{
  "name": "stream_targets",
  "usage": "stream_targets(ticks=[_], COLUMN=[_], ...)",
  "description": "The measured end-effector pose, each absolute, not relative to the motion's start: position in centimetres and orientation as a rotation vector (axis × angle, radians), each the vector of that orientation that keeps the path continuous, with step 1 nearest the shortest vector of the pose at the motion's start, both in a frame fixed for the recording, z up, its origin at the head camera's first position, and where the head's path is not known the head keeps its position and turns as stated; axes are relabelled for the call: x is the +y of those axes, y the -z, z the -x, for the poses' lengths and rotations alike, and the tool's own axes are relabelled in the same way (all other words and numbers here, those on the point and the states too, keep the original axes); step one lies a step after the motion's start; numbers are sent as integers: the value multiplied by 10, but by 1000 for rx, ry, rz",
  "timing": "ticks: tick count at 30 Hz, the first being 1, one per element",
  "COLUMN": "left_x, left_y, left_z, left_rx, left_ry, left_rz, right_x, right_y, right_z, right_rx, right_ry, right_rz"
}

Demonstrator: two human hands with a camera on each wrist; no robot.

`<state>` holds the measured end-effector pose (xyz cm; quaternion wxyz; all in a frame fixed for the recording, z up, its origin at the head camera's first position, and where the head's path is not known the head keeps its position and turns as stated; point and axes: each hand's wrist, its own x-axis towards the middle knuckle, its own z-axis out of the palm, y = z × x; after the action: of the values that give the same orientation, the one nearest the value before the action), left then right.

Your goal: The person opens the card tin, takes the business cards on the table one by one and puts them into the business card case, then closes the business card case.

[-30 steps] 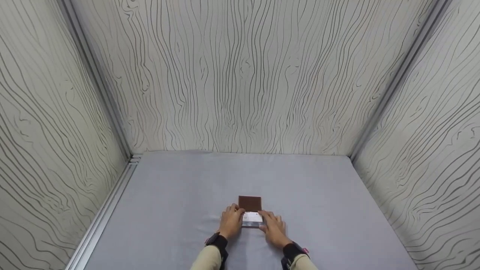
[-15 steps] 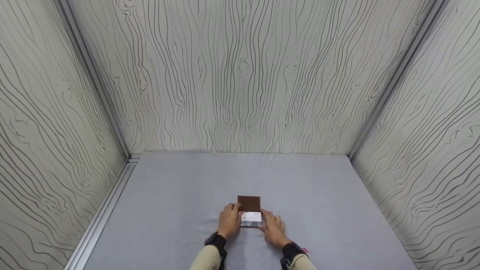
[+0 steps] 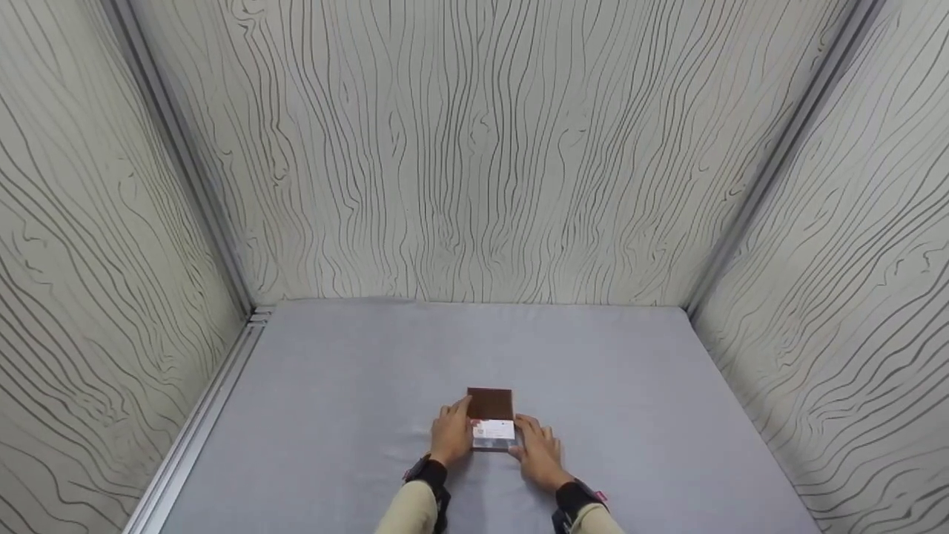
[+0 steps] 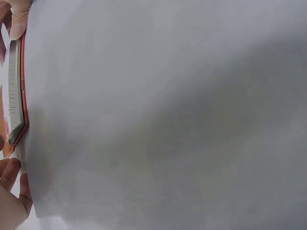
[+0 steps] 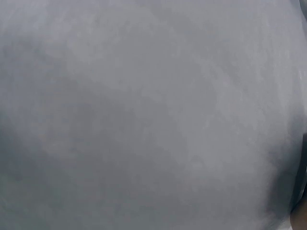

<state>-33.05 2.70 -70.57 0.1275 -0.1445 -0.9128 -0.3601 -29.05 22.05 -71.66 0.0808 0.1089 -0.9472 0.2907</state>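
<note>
A brown card holder (image 3: 490, 404) lies spread on the table, its bare flap on the far side. In its near half sits a white printed card (image 3: 495, 429), above a clear, shiny strip. My left hand (image 3: 450, 434) holds the holder's left edge, with a fingertip up beside the flap. My right hand (image 3: 542, 454) grips the opposite edge, forefinger at the fold and thumb by the near corner. The left wrist view catches the holder's layered sleeves (image 4: 15, 86) and orange-brown edge side-on, with fingers at both ends. In the right wrist view just a fingertip (image 5: 300, 215) shows.
A pale grey cloth (image 3: 593, 371) covers the table, slightly creased near the left hand. Wood-grain patterned panels (image 3: 474, 148) enclose the back and both sides. A metal rail (image 3: 200, 430) runs along the table's left edge.
My left fingers have drawn back off the card toward the holder's left edge, uncovering more of the card and the flap. The right hand stays at the right edge, its forefinger shifted slightly outward.
</note>
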Motion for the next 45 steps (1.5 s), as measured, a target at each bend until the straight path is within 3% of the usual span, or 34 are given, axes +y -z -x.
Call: stream_targets(ticks=[7,19,28,45], left_x=[28,33,29,18], left_y=[703,687,692,701], left_z=[332,338,338,332], left_rx=[-2588,-2532,-2288,-2398], left_ry=[1141,1653,1908,1591], left_rz=[432,35,163,437], right_x=[219,217,219,224], right_y=[713,710,709,714], right_z=[289,287,288,290], right_rx=[-2764,-2755,-2746,-2746], right_ry=[-887,-912,-906,-899], right_rz=[-415,-438,-434,-401])
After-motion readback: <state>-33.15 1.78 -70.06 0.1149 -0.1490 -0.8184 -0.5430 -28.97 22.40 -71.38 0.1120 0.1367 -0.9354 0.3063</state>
